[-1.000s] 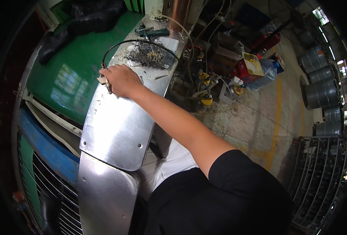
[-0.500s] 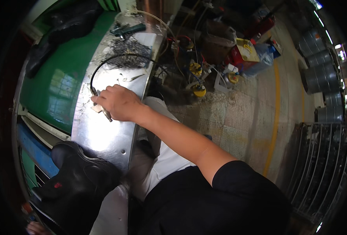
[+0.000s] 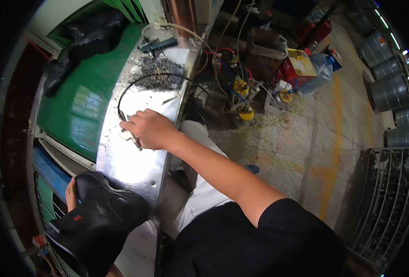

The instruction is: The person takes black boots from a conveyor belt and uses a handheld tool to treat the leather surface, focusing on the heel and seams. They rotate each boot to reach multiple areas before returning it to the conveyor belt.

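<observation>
The right hand [image 3: 150, 130] stays curled around a small pale-handled tool [image 3: 131, 137] mid-way along the shiny steel worktop [image 3: 135, 161], while the left hand [image 3: 71, 194] has raised a black leather boot [image 3: 98, 221] higher at the worktop's near edge. A thin black cable [image 3: 140, 82] loops beyond the tool, before grey metal shavings [image 3: 160, 74] near the far edge.

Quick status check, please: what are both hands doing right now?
Right hand presses small tool on metal bench. Left hand holds black boot. Cable loops nearby.

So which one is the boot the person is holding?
Find the shiny metal table beside the green machine top. At its near end, low on the left, the left hand holds a black boot. Unlike the black boots lying far up on the green top, it has a small red mark.
</observation>
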Tool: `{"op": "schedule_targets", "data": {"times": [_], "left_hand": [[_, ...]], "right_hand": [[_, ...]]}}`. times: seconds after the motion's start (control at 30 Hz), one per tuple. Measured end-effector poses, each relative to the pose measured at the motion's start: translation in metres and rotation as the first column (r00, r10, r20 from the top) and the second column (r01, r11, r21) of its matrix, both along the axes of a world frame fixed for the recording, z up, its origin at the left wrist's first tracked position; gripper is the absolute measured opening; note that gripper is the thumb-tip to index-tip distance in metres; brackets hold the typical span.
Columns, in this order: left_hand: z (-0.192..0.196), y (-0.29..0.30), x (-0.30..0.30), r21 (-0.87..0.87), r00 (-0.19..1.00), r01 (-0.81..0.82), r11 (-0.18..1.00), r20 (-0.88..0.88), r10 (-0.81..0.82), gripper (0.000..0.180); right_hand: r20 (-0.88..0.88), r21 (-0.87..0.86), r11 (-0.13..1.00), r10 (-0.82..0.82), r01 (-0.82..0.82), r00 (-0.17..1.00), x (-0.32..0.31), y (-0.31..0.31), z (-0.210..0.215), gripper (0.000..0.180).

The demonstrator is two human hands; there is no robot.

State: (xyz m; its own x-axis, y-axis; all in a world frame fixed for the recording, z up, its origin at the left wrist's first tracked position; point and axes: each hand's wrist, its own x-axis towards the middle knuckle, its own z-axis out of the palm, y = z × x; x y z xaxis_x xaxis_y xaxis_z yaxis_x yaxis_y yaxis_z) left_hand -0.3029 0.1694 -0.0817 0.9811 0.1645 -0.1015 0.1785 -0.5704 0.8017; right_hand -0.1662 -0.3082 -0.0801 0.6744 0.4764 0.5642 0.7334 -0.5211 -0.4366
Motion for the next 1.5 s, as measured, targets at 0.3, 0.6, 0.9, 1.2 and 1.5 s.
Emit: {"op": "schedule_targets", "data": {"times": [0.3, 0.6, 0.9, 1.2, 1.5], "left_hand": [[0.067, -0.118, -0.079, -0.456, 0.859, -0.359, 0.814, 0.180, 0.480, 0.052], [0.200, -0.216, -0.077, -0.010, 0.744, -0.398, 0.917, 0.582, 0.329, 0.066], [0.198, -0.188, -0.060, 0.031, 0.724, -0.476, 0.879, 0.580, 0.373, 0.074], [0.151, -0.228, -0.039, 0.107, 0.736, -0.597, 0.795, 0.468, 0.490, 0.075], [0.072, -0.263, 0.013, 0.230, 0.770, -0.637, 0.736, 0.236, 0.592, 0.075]], "right_hand": [[-0.023, -0.030, 0.999, 0.042, -0.043, 0.999, -0.002, 0.013, 0.000, 0.041], [0.060, -0.040, 0.999, -0.024, 0.026, 0.998, -0.006, 0.006, -0.003, 0.042], [-0.057, -0.188, 0.982, 0.002, -0.012, 0.998, -0.020, 0.003, 0.009, 0.078], [-0.366, 0.545, 0.713, -0.271, 0.442, 0.890, -0.053, -0.217, -0.096, 0.023], [-0.422, -0.159, 0.137, -0.905, 0.978, 0.058, -0.012, -0.565, -0.361, 0.031]]}}
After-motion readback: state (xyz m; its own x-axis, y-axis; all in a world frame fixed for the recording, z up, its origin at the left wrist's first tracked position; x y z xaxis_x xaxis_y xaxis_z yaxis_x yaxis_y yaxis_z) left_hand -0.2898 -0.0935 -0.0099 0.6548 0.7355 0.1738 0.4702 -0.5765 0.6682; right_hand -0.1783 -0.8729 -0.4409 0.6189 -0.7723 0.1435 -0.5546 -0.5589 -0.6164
